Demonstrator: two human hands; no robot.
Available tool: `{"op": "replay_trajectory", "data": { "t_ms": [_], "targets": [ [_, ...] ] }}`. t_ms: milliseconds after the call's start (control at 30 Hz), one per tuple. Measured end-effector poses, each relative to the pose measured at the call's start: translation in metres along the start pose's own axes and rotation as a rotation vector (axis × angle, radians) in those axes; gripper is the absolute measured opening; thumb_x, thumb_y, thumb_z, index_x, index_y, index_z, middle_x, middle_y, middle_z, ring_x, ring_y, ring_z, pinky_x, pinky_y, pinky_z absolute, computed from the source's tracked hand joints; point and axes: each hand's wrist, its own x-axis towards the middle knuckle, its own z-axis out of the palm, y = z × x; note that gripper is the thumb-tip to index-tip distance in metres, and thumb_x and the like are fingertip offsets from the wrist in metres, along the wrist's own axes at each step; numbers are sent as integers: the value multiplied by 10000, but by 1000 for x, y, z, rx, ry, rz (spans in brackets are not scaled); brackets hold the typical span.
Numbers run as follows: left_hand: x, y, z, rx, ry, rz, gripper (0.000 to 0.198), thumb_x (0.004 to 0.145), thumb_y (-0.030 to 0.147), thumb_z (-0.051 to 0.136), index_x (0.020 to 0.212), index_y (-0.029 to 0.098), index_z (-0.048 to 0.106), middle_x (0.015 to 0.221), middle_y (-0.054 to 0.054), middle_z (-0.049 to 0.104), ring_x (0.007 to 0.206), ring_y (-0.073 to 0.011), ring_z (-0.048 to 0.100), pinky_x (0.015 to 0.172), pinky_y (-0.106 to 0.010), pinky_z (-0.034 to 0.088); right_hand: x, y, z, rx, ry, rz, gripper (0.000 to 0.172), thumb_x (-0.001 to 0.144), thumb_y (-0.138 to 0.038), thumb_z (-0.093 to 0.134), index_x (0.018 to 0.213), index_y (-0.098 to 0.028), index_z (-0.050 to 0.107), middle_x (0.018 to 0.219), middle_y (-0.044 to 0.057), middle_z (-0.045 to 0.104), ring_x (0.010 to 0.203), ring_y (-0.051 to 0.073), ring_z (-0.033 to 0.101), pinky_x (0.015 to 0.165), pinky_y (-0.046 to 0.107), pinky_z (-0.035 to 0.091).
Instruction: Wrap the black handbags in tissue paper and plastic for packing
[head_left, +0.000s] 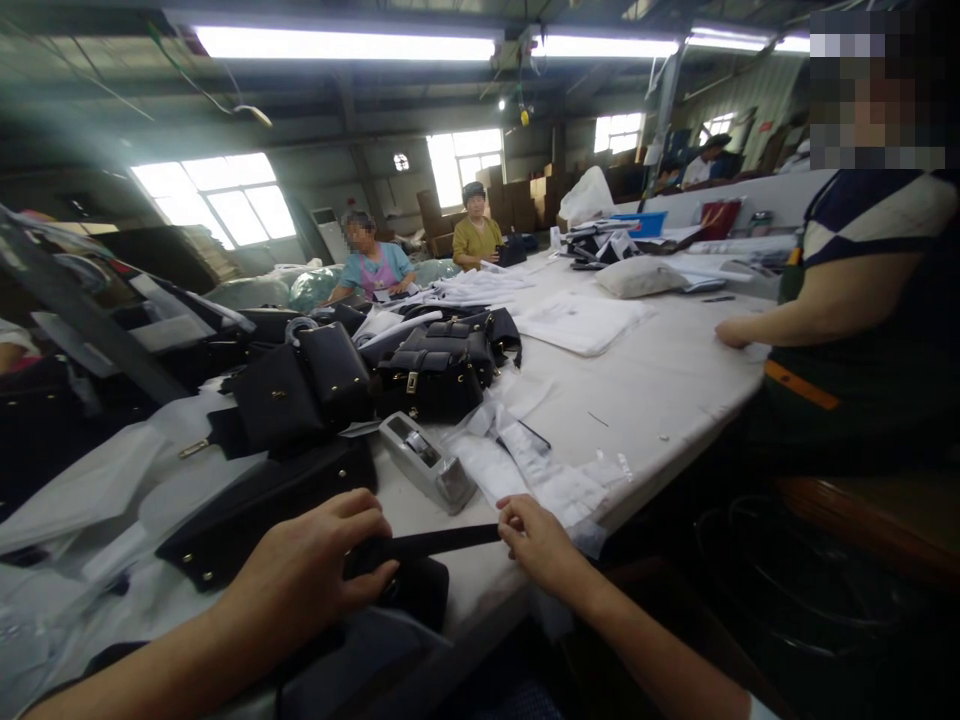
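Your right hand (pixel 536 545) pinches one end of the black strap (pixel 457 540) between thumb and fingertips. The strap runs taut across the gap to your left hand (pixel 330 550), whose fingers curl over its other end with the thumb below; black against black hides exactly where they press. Just under your left fingers lies a small black bag (pixel 429 592); whether the strap joins it, you cannot tell from here.

Beyond the gap between your hands, a tape dispenser (pixel 427 465) sits on the white table (pixel 675 370). Clear plastic sleeves (pixel 555 490) lie crumpled just past your right fingertips. A larger studded bag (pixel 262 515) rests past your left knuckles, and farther out beyond those fingers is a heap of black handbags (pixel 435 365). Well off to the right of your right fingers, a co-worker's hand (pixel 735 332) rests near the table's edge.
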Motion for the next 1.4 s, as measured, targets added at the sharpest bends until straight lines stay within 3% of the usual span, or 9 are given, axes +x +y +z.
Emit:
{"op": "replay_trajectory", "data": {
  "t_ms": [200,333,500,600,700,833,967,1233,1400],
  "targets": [
    [0,-8,0,23,-22,9,218,905,449,630,1051,319,726,1219,-7,665,849,-191,718,690,-273,530,-13,-3,-3,290,-98,129,284,797,-443,696,823,-213,532,847,34,682,780,216,742,672,319,580],
    [7,6,-6,171,-69,111,304,902,311,692,1205,297,695,1222,-52,697,1094,-279,674,902,-392,553,-23,-21,1,866,-103,191,330,801,-416,783,876,-203,542,919,44,729,876,200,758,781,301,593],
    [21,28,-12,387,-168,210,167,905,177,666,1057,193,733,1040,-95,740,1000,-324,677,874,-482,544,-27,-29,26,1281,22,195,361,786,-464,820,969,-210,641,983,53,766,936,195,747,769,271,587],
    [25,23,-15,255,-142,175,133,933,214,627,980,214,752,970,-73,740,961,-283,687,853,-410,532,-34,-24,58,1066,-1,31,325,863,-518,738,970,-214,694,1036,56,761,956,206,727,840,315,571],
    [29,8,-17,69,-114,86,150,903,344,666,984,277,773,930,-41,749,872,-254,701,772,-358,520,-42,-21,88,515,-21,-249,158,887,-285,732,1030,-220,746,1048,55,755,1003,226,695,914,341,528],
    [31,-12,-17,-52,-130,41,246,877,451,673,1038,293,770,962,-17,775,814,-219,719,712,-291,534,-39,-25,105,198,183,-528,212,864,-100,687,1041,-215,710,996,46,722,969,213,659,888,314,507],
    [25,-27,-14,-268,-88,51,343,871,534,686,1077,266,746,1096,-25,758,894,-211,732,772,-252,576,-26,-28,105,47,284,-601,177,867,-75,677,983,-209,661,886,26,662,833,195,627,759,288,503],
    [20,-34,-13,-198,-61,152,320,902,508,661,1092,274,768,1106,-41,763,911,-224,747,775,-248,582,-17,-35,102,-268,426,-723,146,900,-214,747,1026,-286,769,1087,59,717,962,242,640,888,388,500],
    [22,-33,-16,-177,-69,160,313,916,518,633,1084,296,775,1097,-25,773,913,-214,752,791,-235,582,-14,-34,106,-122,256,-722,175,985,-192,620,1086,-248,752,1176,65,744,1103,233,669,1028,391,484]
  ]
}}
